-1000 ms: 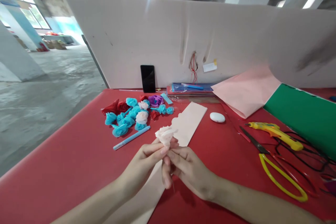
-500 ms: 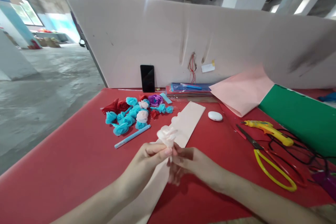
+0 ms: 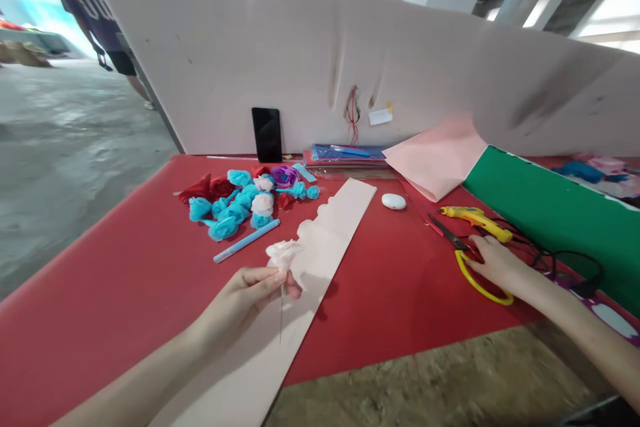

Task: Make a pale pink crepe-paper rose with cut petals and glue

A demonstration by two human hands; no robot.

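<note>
Within left hand (image 3: 253, 290), pale flower (image 3: 283, 253) upright, stem (image 3: 281, 320) down

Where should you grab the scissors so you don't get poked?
Probably by the yellow loop of the handles, coming from the near right, where the right hand is. The scissors lie with their dark blades pointing away to the far left, so the wide loop faces the person and fingers could slip through.

Pale pink flower (image 3: 283, 253) (plain red tabletop (image 3: 390, 273))
</note>
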